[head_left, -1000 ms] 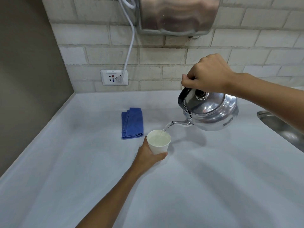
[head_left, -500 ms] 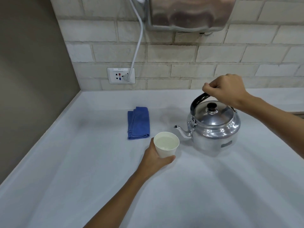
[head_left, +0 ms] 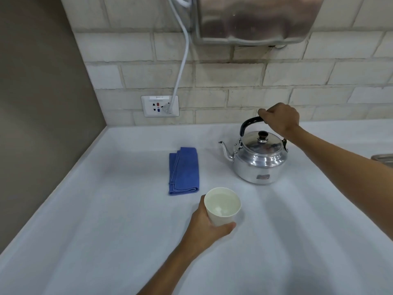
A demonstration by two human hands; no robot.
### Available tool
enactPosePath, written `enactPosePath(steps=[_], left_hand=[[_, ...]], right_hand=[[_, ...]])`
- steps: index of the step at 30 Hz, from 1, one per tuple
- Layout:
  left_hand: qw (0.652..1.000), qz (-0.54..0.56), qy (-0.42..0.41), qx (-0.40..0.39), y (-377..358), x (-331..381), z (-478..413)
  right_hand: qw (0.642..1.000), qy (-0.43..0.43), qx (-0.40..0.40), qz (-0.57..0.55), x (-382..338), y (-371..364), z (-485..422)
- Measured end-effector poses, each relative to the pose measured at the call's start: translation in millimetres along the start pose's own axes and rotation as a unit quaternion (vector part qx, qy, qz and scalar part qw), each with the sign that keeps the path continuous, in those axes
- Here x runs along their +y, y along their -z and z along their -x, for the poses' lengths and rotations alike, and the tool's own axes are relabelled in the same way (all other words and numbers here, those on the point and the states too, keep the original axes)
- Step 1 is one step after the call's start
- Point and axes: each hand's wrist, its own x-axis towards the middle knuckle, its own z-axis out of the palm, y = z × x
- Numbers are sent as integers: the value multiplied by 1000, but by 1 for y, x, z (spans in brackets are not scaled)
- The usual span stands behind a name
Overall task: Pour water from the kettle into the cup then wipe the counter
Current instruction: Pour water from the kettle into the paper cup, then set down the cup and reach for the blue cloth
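Paper cup [head_left: 222, 206] stands on the white counter [head_left: 106, 220] at about 6 o'clock from the folded blue cloth's near end and 7 o'clock from the kettle [head_left: 258, 159]; water sits close below its rim. Left hand [head_left: 207, 227] is wrapped around the cup's lower wall, thumb on the near side, fingers closed on it. Judgement: thin-walled and soft, so a hard squeeze would buckle it and spill; light even when full; best held low and gently, or simply let go where it stands. Kettle is upright on the counter at 3 o'clock from the cloth, spout pointing to 9 o'clock, lid on. Right hand [head_left: 279, 118] is curled shut over the black handle [head_left: 247, 124] at its top. Judgement: polished metal body is rigid, slick, probably fairly heavy with water left in; the handle is the only sensible hold. Blue microfibre cloth [head_left: 184, 170] lies flat, untouched, well apart from both hands; judged limp and light, pinch any edge. Versus one second back: the kettle was then tilted in the air with a stream running into the cup; half a second back it was already set down just beside the cup. Now kettle and cup lie further apart, the cup nearer the person. Pouring looks done; wiping not begun.
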Motion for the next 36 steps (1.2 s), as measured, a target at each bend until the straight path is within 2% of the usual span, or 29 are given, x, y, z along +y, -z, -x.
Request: enactPosePath(steps=[15, 22, 25, 27, 29, 32, 34, 36], left_hand=[[1000, -4, -10, 3, 0, -3, -1], [1000, -8, -6, 1, 1, -2, 0], [1000, -6, -7, -1, 1, 1, 1], [1000, -3, -5, -5, 2, 1, 1], [1000, -5, -3, -6, 2, 2, 1], [1000, -12, -2, -9, 3, 3, 2], [1000, -11, -2, -13, 3, 3, 3], [1000, -13, 0, -26, 5, 5, 2]], right_hand=[[999, -35, -1, -8, -1, -31, -22], [999, -7, -17, 39, 1, -29, -18], [990, 72, 99, 67, -2, -27, 6], [975, 118, 190, -7, -6, -28, 41], [962, 133, 213, -104, -5, -36, 89], [984, 104, 99, -108, 10, -57, 167], [996, 83, -14, -43, 27, -71, 203], [991, 65, -110, 31, 41, -80, 222]])
